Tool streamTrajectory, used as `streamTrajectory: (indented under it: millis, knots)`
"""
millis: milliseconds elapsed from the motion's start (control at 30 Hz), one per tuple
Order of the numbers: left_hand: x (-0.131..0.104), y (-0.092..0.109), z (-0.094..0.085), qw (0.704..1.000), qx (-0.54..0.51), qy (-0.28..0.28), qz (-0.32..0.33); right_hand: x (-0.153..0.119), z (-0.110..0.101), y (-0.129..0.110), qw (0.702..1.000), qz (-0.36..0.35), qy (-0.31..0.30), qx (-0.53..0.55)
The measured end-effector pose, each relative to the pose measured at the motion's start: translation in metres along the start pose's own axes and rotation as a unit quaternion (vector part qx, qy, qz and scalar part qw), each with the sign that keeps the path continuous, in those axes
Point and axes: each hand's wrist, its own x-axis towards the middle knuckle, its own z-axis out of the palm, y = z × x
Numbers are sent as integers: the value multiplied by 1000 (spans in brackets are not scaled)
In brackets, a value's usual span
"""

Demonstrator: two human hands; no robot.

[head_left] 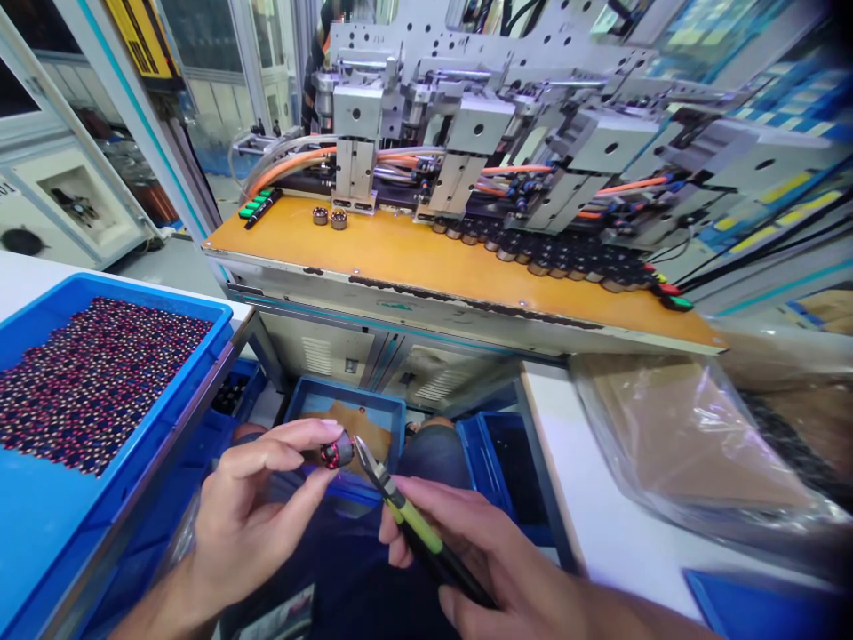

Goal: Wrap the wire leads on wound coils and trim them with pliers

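Between the thumb and fingers of my left hand (259, 507) is a small round part (337, 451), a dark ring with reddish-pink wire inside. My right hand (459, 542) is wrapped round pliers (413, 524) with green and black handles. The tips of the pliers point up and left, close to the right side of the part; whether they touch it I cannot tell. Both hands are above my lap, with a blue tray (390, 404) holding brown material beyond them.
A blue tray (223, 316) of many small wound parts stands at left. Ahead, an orange bench top (413, 258) bears a row of dark round parts (553, 258) beneath metal machine units (466, 160). Plastic-wrapped cardboard (680, 436) lies on the white table (566, 471) at right.
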Motion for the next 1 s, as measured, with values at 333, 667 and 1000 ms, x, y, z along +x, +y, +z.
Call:
streamTrajectory:
  millis: [333,667,1000]
  knots:
    - [-2,0,1,999,-3,-6,-38,4,6,1,999,30,2,44]
    - [-1,-1,2,999,8,-6,-48,11,6,-1,999,33,3,21]
    - [11,-1,7,963,-182,39,-194,25,-31,-13,940,0,91,-330]
